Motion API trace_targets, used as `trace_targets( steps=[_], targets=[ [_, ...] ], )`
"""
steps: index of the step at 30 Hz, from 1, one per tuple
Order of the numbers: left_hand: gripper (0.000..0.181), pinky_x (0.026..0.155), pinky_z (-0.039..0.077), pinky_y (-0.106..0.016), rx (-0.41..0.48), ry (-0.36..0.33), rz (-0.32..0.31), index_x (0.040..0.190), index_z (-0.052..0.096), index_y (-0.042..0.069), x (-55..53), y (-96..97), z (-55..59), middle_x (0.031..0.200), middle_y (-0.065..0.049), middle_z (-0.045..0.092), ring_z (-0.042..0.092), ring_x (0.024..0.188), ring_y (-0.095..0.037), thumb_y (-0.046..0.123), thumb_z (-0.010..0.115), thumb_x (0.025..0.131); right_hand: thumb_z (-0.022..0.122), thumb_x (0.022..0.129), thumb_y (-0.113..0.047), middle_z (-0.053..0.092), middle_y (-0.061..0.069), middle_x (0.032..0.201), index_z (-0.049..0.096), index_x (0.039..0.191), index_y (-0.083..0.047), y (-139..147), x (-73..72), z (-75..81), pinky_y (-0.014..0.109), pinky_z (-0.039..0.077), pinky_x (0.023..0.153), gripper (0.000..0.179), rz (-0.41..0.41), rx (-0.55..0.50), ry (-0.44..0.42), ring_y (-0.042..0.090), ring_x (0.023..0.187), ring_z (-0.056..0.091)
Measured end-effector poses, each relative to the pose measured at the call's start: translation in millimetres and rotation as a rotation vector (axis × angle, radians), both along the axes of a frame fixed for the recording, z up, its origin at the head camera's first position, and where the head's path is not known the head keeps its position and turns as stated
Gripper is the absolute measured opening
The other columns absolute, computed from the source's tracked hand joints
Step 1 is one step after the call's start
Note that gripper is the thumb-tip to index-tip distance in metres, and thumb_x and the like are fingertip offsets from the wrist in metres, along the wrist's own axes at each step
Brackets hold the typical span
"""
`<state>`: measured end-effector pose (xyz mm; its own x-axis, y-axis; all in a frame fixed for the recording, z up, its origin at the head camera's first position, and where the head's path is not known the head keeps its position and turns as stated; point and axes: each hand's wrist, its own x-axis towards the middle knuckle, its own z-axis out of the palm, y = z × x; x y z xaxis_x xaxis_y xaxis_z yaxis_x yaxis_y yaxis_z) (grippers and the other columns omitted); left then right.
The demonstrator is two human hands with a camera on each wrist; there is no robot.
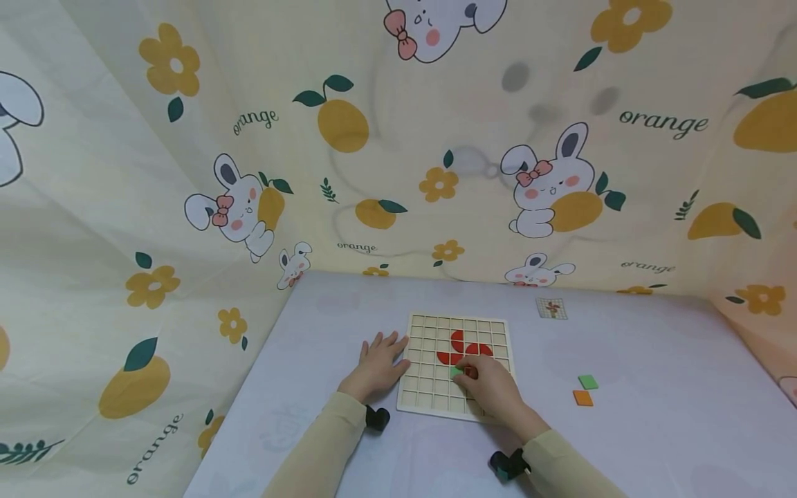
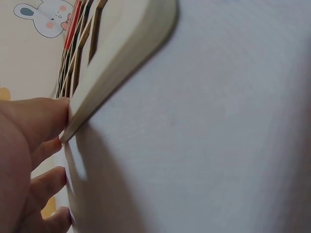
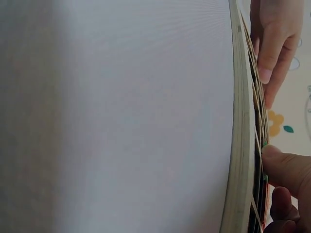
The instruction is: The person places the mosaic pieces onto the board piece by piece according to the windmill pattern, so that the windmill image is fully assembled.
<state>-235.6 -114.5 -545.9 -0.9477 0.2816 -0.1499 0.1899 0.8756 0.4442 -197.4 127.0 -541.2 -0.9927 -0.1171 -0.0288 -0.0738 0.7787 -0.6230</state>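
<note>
A square wooden grid board (image 1: pixel 429 394) lies on the table, with several red tiles (image 1: pixel 457 340) in its cells near the middle. My right hand (image 1: pixel 498 391) is over the board, its thumb and index fingertip at a green tile (image 1: pixel 456 373) beside the red ones. Another red tile (image 1: pixel 471 372) shows through the gap between thumb and index finger. In the right wrist view the thumb (image 3: pixel 279 162) meets the green tile at the board's surface. My left hand (image 1: pixel 376 366) rests at the board's left edge, fingers spread, and its thumb (image 2: pixel 43 116) touches the rim.
A loose green tile (image 1: pixel 588 382) and an orange tile (image 1: pixel 582 398) lie on the table to the right. Farther back is a small pattern card (image 1: pixel 551 308) with a red pinwheel on a grid. A printed cloth (image 1: pixel 405 138) hangs behind and beside the table.
</note>
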Motion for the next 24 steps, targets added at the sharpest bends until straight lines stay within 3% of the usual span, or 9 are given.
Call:
trace_targets(
  steps=[6,11,18,24],
  targets=[
    [0.057,0.113,0.004,-0.061,-0.007,-0.002,0.008,0.15,0.039,0.018,1.5,0.7,0.1,0.156,-0.009,0.028,0.012,0.145,-0.036,0.04,0.052,0.099,0.077,0.085,-0.026,0.059,-0.004,0.086,0.07,0.111,-0.014,8.3,4.2,12.7,0.03,0.044,0.062,0.03,-0.033,-0.066,-0.019,0.015,0.075,0.051],
    [0.056,0.112,0.005,-0.062,-0.012,0.008,0.011,0.149,0.039,0.018,1.1,0.9,-1.0,0.156,-0.009,0.029,0.013,0.145,-0.037,0.04,0.051,0.099,0.072,0.089,-0.028,0.056,0.0,0.084,0.066,0.12,-0.011,33.6,4.6,22.7,0.03,0.042,0.057,0.037,-0.069,-0.099,-0.025,0.018,0.074,0.049],
    [0.056,0.112,0.005,-0.062,-0.014,0.015,0.007,0.149,0.04,0.019,0.4,-0.3,-1.6,0.156,-0.008,0.029,0.013,0.145,-0.037,0.041,0.051,0.099,0.07,0.089,-0.038,0.058,0.004,0.1,0.061,0.126,-0.01,89.6,4.8,15.2,0.03,0.044,0.062,0.047,-0.14,-0.063,-0.045,0.021,0.085,0.05],
    [0.056,0.112,0.005,-0.062,-0.003,0.018,0.003,0.149,0.04,0.018,-0.2,0.1,-1.5,0.156,-0.008,0.029,0.013,0.145,-0.037,0.04,0.052,0.099,0.068,0.09,-0.041,0.06,0.008,0.104,0.06,0.127,-0.007,133.5,13.6,12.7,0.031,0.044,0.062,0.05,-0.164,0.005,-0.028,0.022,0.086,0.053]
  ],
)
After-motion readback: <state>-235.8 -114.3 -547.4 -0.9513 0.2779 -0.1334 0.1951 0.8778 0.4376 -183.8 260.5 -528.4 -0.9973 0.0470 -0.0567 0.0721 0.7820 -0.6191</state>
